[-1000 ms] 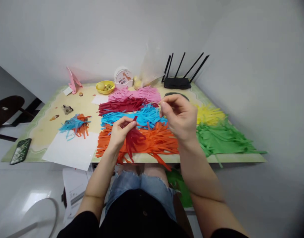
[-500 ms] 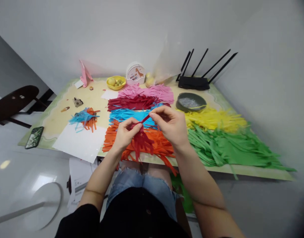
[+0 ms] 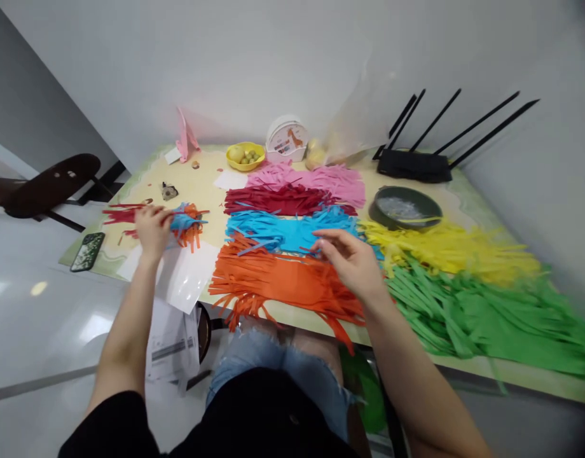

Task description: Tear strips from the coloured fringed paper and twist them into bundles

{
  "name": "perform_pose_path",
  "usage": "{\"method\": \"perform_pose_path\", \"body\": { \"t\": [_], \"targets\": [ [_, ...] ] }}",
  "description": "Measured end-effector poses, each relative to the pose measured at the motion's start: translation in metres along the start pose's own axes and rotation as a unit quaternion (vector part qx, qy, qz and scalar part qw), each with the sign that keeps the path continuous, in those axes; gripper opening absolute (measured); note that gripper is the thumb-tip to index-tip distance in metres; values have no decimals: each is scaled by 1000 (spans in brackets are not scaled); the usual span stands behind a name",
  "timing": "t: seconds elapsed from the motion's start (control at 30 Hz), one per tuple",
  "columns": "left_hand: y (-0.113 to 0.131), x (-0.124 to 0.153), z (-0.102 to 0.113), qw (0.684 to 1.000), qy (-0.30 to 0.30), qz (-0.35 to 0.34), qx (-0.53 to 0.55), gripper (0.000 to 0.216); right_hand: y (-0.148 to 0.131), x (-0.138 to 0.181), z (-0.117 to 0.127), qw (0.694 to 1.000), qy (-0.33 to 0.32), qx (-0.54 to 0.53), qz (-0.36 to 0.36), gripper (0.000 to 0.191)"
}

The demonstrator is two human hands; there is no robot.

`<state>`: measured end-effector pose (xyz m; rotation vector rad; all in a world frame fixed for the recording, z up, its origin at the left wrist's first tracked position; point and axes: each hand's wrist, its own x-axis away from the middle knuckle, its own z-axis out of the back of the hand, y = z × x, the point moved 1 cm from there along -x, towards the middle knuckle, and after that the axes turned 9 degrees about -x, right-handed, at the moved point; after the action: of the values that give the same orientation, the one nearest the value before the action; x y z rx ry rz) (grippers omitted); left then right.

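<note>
My left hand [image 3: 152,228] is stretched out to the left side of the table and closed on a bunch of dark red paper strips [image 3: 121,215], right beside a small mixed pile of blue and orange strips [image 3: 186,224]. My right hand [image 3: 352,261] hovers with fingers loosely spread over the seam between the blue strip pile [image 3: 287,230] and the orange strip pile [image 3: 283,280], holding nothing I can see. Behind them lie the dark red pile [image 3: 283,199] and the pink pile [image 3: 321,178].
Yellow strips [image 3: 449,245] and green strips [image 3: 483,312] cover the right of the table. A dark bowl [image 3: 404,207], a black router [image 3: 414,164], a yellow fruit bowl [image 3: 245,155], a white tub [image 3: 286,138], a phone [image 3: 88,250] and white paper [image 3: 185,277] are here too.
My left hand has carried the dark red strips from the middle over to the small pile at the left. My right hand let go of the strip and dropped toward the blue pile. The view swung left.
</note>
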<state>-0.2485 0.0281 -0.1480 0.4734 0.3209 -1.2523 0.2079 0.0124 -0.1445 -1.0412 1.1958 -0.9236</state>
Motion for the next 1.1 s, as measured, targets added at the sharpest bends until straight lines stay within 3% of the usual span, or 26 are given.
{"method": "perform_pose_path", "body": {
  "t": [0.07, 0.13, 0.23, 0.3, 0.37, 0.43, 0.53, 0.63, 0.7, 0.8, 0.93, 1.1],
  "targets": [
    [14, -1, -29, 997, -69, -37, -16, 21, 8, -5, 2, 999, -8, 45, -2, 34],
    [25, -2, -44, 990, -119, -64, -36, 18, 16, -14, 16, 994, -9, 108, 8, 31],
    [36, -13, -36, 981, -155, -93, -69, 22, 28, -46, 48, 970, -9, 240, 40, 28],
    [57, -30, -26, 977, -155, -121, -87, 26, 35, -85, 62, 938, -21, 344, 38, 29],
    [100, -53, -25, 972, -148, -165, -83, 28, 44, -134, 60, 895, -55, 442, 6, 33],
    [164, -73, -41, 958, -162, -232, -50, 31, 57, -181, 44, 884, -77, 462, -5, 36],
    [266, -90, -91, 894, -226, -386, 0, 34, 87, -229, 10, 869, -132, 476, -16, 34],
    [323, -94, -144, 885, -236, -401, -21, 32, 120, -242, -3, 851, -166, 496, -36, 35],
    [327, -93, -169, 898, -229, -374, -48, 36, 137, -238, 4, 843, -167, 509, -48, 39],
    [306, -94, -187, 917, -225, -318, -87, 41, 151, -230, 25, 840, -155, 517, -58, 44],
    [285, -99, -188, 928, -220, -274, -120, 40, 149, -232, 46, 849, -135, 506, -66, 40],
    [315, -118, -183, 929, -177, -308, -107, 42, 128, -265, 51, 855, -57, 513, -50, 46]
  ]
}}
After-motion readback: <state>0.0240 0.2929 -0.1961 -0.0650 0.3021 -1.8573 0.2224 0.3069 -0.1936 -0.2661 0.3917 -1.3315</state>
